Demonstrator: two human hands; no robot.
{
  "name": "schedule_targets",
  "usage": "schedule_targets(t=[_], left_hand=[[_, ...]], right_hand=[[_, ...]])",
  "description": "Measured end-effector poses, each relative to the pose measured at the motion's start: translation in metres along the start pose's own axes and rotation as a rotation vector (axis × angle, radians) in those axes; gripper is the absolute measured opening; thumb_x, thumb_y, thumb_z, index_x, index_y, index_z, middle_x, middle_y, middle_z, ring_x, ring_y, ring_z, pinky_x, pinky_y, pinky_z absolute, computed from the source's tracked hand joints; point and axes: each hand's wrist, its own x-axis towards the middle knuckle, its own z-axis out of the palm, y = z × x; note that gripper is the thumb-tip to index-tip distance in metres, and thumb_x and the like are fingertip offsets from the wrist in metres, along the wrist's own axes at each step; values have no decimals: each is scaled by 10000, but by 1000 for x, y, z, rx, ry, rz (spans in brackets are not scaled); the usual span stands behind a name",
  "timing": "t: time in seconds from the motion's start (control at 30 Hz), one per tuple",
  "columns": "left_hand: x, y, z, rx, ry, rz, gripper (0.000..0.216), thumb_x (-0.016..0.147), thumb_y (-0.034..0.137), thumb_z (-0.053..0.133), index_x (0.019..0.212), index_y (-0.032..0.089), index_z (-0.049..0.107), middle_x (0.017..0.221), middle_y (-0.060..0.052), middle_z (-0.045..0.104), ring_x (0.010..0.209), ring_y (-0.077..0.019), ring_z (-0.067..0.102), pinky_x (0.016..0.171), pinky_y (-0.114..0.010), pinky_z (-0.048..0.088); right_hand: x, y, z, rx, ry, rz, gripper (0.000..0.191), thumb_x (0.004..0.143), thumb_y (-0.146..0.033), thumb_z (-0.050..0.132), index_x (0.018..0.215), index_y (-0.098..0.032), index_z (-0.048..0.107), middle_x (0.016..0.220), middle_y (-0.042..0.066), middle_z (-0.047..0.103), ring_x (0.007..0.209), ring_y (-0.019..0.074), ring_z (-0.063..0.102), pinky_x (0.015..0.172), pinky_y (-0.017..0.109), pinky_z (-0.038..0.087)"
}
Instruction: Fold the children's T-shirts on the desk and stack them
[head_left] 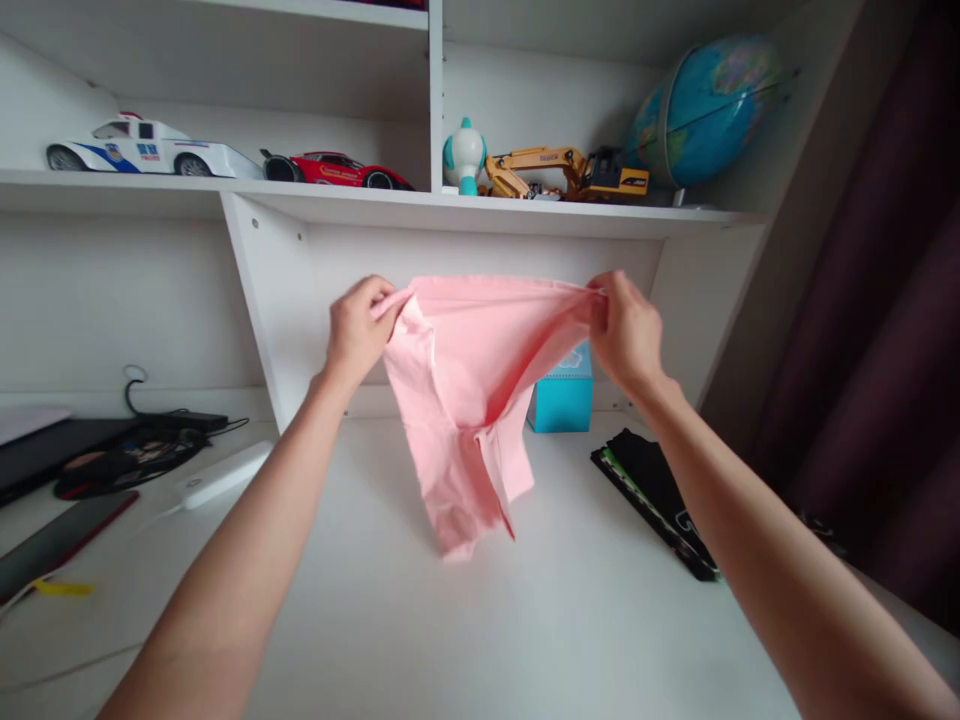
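Note:
My left hand (364, 328) is closed on one upper corner of a pair of pink pants (480, 350). My right hand (624, 325) pinches the opposite upper corner. Between them the top edge is stretched nearly straight, and the cloth hangs in loose folds above the white desk (570, 620). Two leg-like parts dangle at the lower end, slightly blurred. Behind the cloth, close to my right hand, stands a blue box-like desk calendar (564, 400), partly hidden.
Folded black clothing (656, 500) lies at the right. A white power strip (225, 475), cables and a dark phone-like device (64, 545) occupy the left. The shelf (360, 200) above holds toy cars, a toy excavator (570, 172) and a globe (709, 110).

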Motion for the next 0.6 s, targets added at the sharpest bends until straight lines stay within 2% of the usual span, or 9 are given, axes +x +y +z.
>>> schedule_targets(t=[0.03,0.07,0.13,0.2,0.27,0.37,0.43,0.5,0.6], left_hand=[[1,7,-13,-13,69,77,171,800,326,527,812,160,565,766,25,535,697,-74,461,655,-190,379],[-2,12,-25,-23,78,138,181,811,334,514,851,168,571,810,16,546,725,-76,474,682,-199,391],[-18,21,-48,-17,-64,180,183,829,326,489,905,190,585,861,9,568,781,-90,501,735,-222,405],[-48,26,-64,-16,-346,165,187,843,293,460,921,210,608,895,1,598,831,-115,531,766,-235,411],[-84,30,-71,-75,-713,111,228,859,252,414,908,226,635,915,-3,623,845,-126,560,764,-220,419],[-134,31,-70,-213,-1305,-3,255,844,228,431,970,275,648,966,17,647,891,-132,588,791,-195,421],[-156,21,-61,-292,-1566,-82,274,805,266,500,1045,297,628,999,24,656,924,-148,593,802,-198,424],[-167,-1,-44,-339,-1591,-154,315,791,309,514,1091,284,608,1042,14,649,942,-158,591,805,-207,425],[-170,-53,-3,-274,-1306,-266,309,806,310,459,1055,221,621,1066,-22,638,956,-166,577,830,-229,405]], right_hand=[[-4,-2,-13,14,158,-71,247,826,-145,336,991,-162,518,904,68,568,797,164,529,677,275,399],[-11,-2,-27,32,248,-139,227,837,-158,338,970,-169,521,887,60,564,797,159,527,682,268,403],[-35,4,-54,75,200,-228,192,858,-198,351,931,-191,528,827,43,554,739,143,522,657,250,411],[-70,16,-73,148,-50,-266,159,866,-255,389,920,-224,535,796,29,551,682,131,523,613,231,419],[-111,31,-85,248,-403,-228,143,866,-305,420,926,-259,541,837,21,568,712,129,548,614,214,438],[-168,51,-87,334,-962,-55,191,862,-376,434,997,-308,550,947,-2,600,828,137,578,700,209,464],[-192,61,-80,343,-1207,57,279,857,-419,426,1102,-338,532,1017,-9,609,916,157,575,768,235,462],[-203,70,-64,350,-1271,129,333,860,-434,400,1156,-340,520,1090,-6,599,993,177,555,823,262,446],[-201,86,-19,287,-1175,218,322,872,-343,358,1068,-252,597,1083,30,611,985,183,565,842,272,423]])
